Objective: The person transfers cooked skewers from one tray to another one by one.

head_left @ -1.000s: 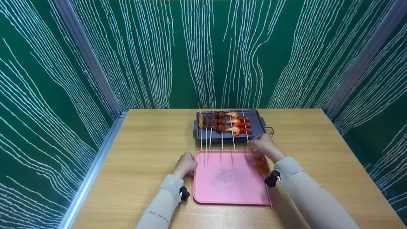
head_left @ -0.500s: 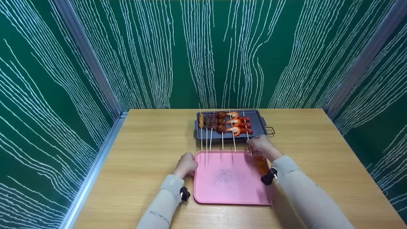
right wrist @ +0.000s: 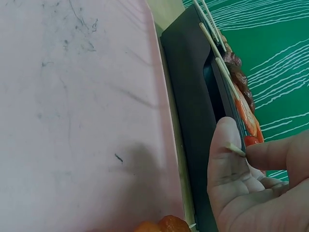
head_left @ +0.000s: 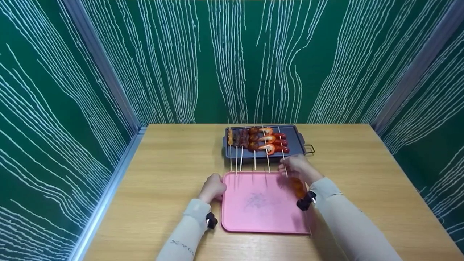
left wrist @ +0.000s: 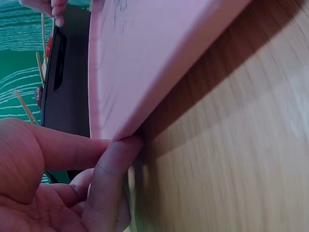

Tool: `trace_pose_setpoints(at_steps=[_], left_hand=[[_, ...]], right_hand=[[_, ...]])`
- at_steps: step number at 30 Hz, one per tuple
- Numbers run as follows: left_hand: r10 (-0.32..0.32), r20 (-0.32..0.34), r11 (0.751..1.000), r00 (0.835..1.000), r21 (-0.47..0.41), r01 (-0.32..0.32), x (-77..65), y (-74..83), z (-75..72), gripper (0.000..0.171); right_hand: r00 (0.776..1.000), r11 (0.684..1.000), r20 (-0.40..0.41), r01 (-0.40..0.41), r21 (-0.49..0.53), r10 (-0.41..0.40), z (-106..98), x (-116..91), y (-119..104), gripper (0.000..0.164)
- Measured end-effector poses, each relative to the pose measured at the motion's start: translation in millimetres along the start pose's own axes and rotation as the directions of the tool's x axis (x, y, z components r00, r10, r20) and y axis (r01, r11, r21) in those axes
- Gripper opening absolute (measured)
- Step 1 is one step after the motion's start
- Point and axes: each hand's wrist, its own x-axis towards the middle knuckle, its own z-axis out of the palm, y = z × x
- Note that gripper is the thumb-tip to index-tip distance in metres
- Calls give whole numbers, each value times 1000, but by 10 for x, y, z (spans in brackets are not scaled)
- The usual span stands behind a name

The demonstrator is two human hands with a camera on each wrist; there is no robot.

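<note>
In the head view my left hand [head_left: 213, 187] holds the far left corner of a pink tray [head_left: 268, 217]. The left wrist view shows thumb and finger pinching its rim [left wrist: 123, 128]. My right hand [head_left: 300, 167] is at the front right of a dark grill pan [head_left: 293, 139]. Its thumb and a finger pinch the stick end [right wrist: 235, 149] of a red sausage skewer [head_left: 281, 142]; the red pieces lie on the pan. Below my right wrist a skewer of orange-brown round pieces [head_left: 298, 186] lies along the tray's right side, partly hidden by the forearm.
Left of the sausages lie several more skewers on the pan: shrimp [head_left: 268, 139], brown balls [head_left: 253, 139], dark meat [head_left: 243, 139] and a yellowish one [head_left: 230, 137]. Their sticks overhang the pan's front edge towards the tray. A wire handle [head_left: 310, 148] juts out at the pan's right.
My right hand has shifted slightly, its fingers reaching a little left around the sausage skewer's stick, and the forearm has moved left. My left hand stays on the tray.
</note>
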Motion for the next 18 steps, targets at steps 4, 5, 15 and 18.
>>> trace_pose_setpoints(at_steps=[4, 5, 15, 18], left_hand=[[21, 1, 1000, 1000, 17, -21, 7, -10, -2, 29], [22, 0, 1000, 1000, 22, -22, 10, -10, -2, 30], [-13, -5, 1000, 1000, 22, 13, -13, 24, -4, 24], [-12, -5, 999, 1000, 33, 12, -22, 29, -1, 24]], right_hand=[[1000, 1000, 18, 25, -3, -25, 4, -14, 1, 9], [999, 1000, 17, 28, -1, -28, 5, -16, -1, 9], [1000, 999, 1, 29, -19, -29, -48, -79, -52, 17], [1000, 1000, -1, 22, -15, -22, -55, -108, -78, 17]])
